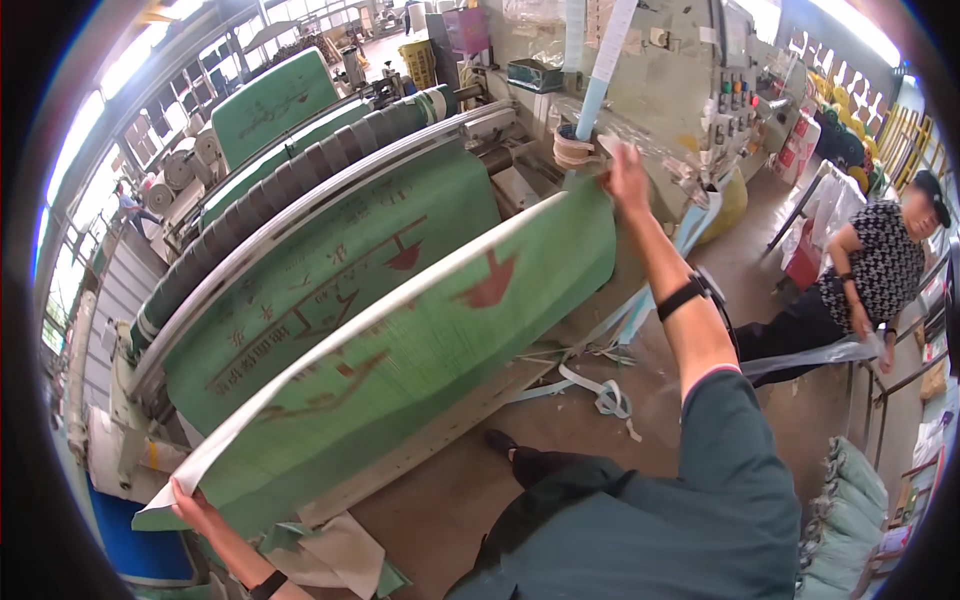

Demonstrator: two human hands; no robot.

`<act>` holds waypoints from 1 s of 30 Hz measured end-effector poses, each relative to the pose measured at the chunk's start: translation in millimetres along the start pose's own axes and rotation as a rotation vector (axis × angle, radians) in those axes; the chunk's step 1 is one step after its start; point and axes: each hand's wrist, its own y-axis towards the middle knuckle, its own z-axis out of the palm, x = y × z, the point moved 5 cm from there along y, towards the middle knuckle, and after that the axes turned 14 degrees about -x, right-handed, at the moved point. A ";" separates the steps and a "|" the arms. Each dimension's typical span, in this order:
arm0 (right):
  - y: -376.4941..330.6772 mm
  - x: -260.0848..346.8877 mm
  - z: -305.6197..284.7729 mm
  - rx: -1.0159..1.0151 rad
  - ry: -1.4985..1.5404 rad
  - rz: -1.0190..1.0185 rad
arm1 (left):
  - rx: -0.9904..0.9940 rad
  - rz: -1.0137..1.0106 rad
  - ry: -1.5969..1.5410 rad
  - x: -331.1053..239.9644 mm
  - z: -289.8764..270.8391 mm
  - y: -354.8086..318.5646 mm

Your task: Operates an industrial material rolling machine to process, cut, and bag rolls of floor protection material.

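Observation:
A wide green printed sheet (440, 310) with a white underside is stretched between my two hands, its upper edge folded over. My left hand (195, 505) is closed on its near left corner, low in the picture. At the far right end my right hand (627, 180) grips the other corner, raised beside a roll of tape-like strip (573, 147). Behind the held sheet, more green printed material (340, 270) hangs from the long roller machine (300, 170). Dark red and dark markings show on both.
A control panel with buttons (735, 105) stands at the right. Another person (870, 270) handles clear plastic there. Loose white strips (600, 395) lie on the floor. Stacked pale green bundles (845, 520) sit at the lower right, and sheet scraps (335, 555) lie below my left hand.

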 end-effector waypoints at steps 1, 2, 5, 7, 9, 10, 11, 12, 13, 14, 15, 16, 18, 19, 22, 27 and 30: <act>-5.2 83.6 32.9 0.170 -0.019 -0.127 | 0.034 0.043 0.018 -2.2 4.7 32.2; -14.3 157.2 51.3 0.214 0.084 -0.347 | 0.089 0.067 0.033 1.5 15.0 57.0; -121.6 333.8 116.9 0.358 0.191 -0.833 | 0.138 -0.024 0.013 15.0 26.2 103.2; -179.5 410.7 133.2 0.690 0.578 -0.619 | 0.027 -0.048 0.062 34.8 55.9 90.8; -262.3 465.3 156.5 0.950 0.666 -0.581 | -0.095 -0.076 0.043 28.9 26.2 97.5; -272.3 477.8 164.4 1.211 0.547 -0.563 | 0.130 -0.065 0.104 33.1 21.4 82.9; -273.9 477.8 168.4 1.452 0.399 -0.561 | 0.158 -0.077 0.157 37.8 36.7 48.4; -338.4 427.6 227.6 1.186 0.489 -0.862 | 0.111 -0.041 0.197 23.6 78.5 -7.9; -318.9 439.3 223.2 1.595 0.497 -0.365 | 0.113 0.089 0.263 3.1 69.4 -52.6; -308.1 424.5 232.1 1.704 0.429 -0.371 | 0.093 0.220 0.319 -10.1 79.5 -91.4; -332.6 389.0 262.7 1.813 0.160 -0.387 | 0.111 0.340 0.351 -18.3 78.3 -125.0; -358.8 365.0 282.3 1.842 0.236 -0.496 | 0.149 0.421 0.378 -25.8 67.3 -161.2; -407.5 307.9 308.6 2.070 0.100 -0.212 | 0.127 0.292 0.296 -2.8 32.9 -214.5; -427.1 285.3 309.2 2.125 0.133 -0.141 | 0.159 0.189 0.409 12.7 18.0 -244.2; -466.3 293.5 258.3 2.608 0.082 0.155 | 0.337 -0.036 0.818 49.2 -9.0 -331.8; -440.0 303.5 191.7 2.919 0.024 0.349 | 0.171 -0.506 0.576 119.0 15.2 -382.4; -430.3 307.8 194.0 2.885 0.056 0.403 | 0.316 -0.397 0.589 198.1 -1.2 -352.7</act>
